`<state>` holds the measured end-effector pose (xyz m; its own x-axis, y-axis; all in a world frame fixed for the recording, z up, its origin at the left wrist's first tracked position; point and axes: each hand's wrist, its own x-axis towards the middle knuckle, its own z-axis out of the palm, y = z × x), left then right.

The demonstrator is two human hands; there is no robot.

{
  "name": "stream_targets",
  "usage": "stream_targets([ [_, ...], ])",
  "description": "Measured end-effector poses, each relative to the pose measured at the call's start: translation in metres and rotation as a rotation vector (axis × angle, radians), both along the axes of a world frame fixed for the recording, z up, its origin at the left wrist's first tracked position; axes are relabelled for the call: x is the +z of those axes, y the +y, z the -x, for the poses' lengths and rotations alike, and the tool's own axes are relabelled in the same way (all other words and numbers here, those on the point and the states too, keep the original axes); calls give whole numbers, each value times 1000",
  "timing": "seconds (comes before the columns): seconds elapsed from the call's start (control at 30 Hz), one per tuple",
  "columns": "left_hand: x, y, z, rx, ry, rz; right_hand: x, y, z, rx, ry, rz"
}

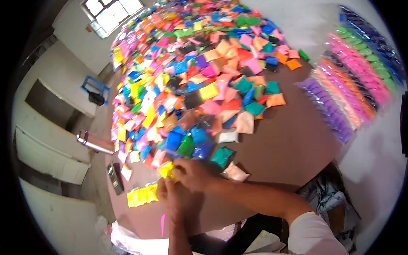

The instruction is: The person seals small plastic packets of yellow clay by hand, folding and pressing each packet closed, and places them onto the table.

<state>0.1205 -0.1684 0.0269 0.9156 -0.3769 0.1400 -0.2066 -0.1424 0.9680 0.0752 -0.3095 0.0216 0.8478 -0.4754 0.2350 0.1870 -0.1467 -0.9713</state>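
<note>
Between my two hands is a small yellow packet [166, 170] in clear plastic, lifted a little over the brown table. My right hand [193, 174] reaches in from the right, its fingers closed on the packet's right side. Fingertips of my left hand [170, 193] pinch its lower edge. Just left of that hand, a short row of yellow packets [142, 196] lies side by side, partly overlapping. Blue and green packets [185, 145] sit right beyond my fingers, at the near edge of a large heap.
A heap of many-coloured packets [229, 91] covers the far table [289, 148]. Long packed strips [340, 85] lie at right. A metal flask [95, 142], a dark phone-like object [114, 177] and a pink strip [162, 225] are at left. A teal packet [222, 157] and peach packet [235, 172] lie near my right forearm.
</note>
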Motion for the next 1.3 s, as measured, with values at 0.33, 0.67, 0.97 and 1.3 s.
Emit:
stream_targets([
  [0.33, 4, 1, 1, -39, 22, -33, -11, 6, -5, -9, -46, -27],
  [0.67, 7, 3, 0, -15, 76, 22, -1, 1, 1, 110, 0, -142],
  [0.97, 18, -2, 11, -9, 149, 77, -6, 3, -2, 41, -45, -49],
  [1.3, 9, -1, 4, 10, 121, 152, -12, 2, -2, 112, -28, -38],
])
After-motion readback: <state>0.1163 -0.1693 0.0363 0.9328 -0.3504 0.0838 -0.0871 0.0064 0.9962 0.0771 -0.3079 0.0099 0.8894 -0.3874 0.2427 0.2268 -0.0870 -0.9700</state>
